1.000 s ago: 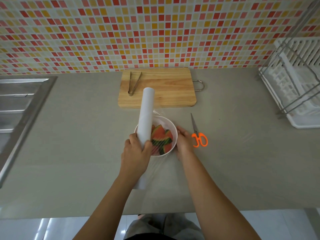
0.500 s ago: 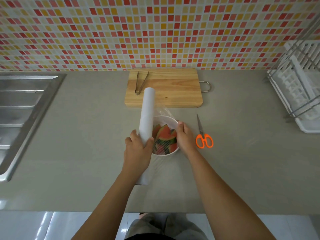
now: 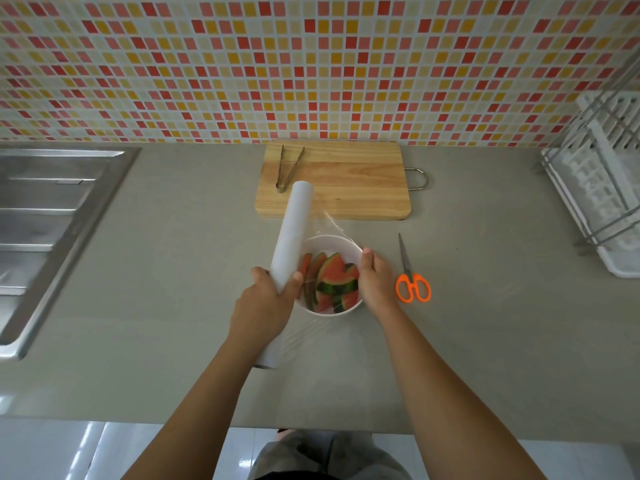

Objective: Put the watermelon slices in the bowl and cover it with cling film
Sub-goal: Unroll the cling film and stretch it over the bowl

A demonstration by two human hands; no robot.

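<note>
Fingers [image 3: 259, 273] of the left hand [image 3: 263, 306] are clamped round the cling film roll [image 3: 292, 233], just left of the bowl [image 3: 334, 239].

The right hand [image 3: 375, 284] curls its fingers onto the cling film [image 3: 337, 226] at the bowl's right rim, so the sheet spans between both hands, with the watermelon slices [image 3: 332, 282] underneath, already in the bowl. Covering looks to be the step in hand. The next move likely calls for pressing film around the rim, then cutting it; scissors [image 3: 412, 284] lie on the surface [image 3: 173, 306] just right of the right fingers.

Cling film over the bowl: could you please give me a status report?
Left hand grips roll; right hand pinches film at bowl rim. Watermelon slices in bowl, film stretched over. Scissors right of bowl, untouched.
</note>
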